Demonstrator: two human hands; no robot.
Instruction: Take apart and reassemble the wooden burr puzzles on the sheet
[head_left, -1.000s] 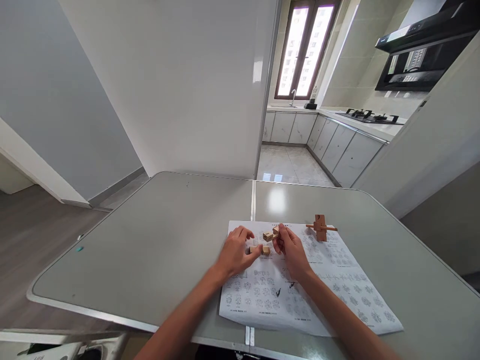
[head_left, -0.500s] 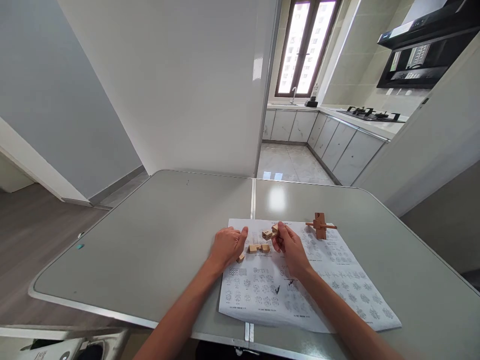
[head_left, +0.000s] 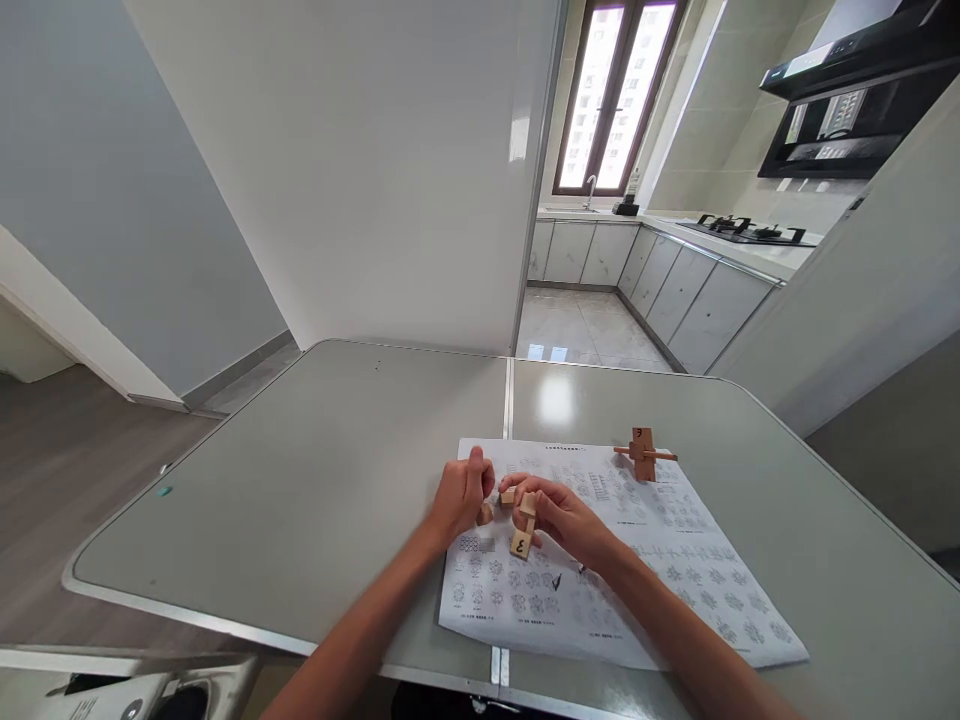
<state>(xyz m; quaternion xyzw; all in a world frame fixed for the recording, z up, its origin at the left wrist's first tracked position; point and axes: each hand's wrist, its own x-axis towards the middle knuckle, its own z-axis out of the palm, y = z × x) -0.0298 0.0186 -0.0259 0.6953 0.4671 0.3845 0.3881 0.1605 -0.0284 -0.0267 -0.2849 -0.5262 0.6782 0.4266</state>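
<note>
On the instruction sheet, my right hand grips a light wooden puzzle piece, notched in the middle and marked with a "3" on its near end. My left hand is closed with the thumb up, and the end of a second wooden piece sticks out below its fingers. Just behind my right fingertips lies another light wooden block, partly covered by them. A darker wooden cross-shaped assembly stands at the sheet's far right edge, apart from both hands.
The grey folding table has a metal seam running through its middle. A small teal bit lies near its left edge. Beyond the table are a white wall panel and a kitchen with a gas stove.
My right hand has moved left and toward me, turning its piece so that the "3" faces up. My left hand has curled its fingers in more. The cross-shaped assembly has stayed put.
</note>
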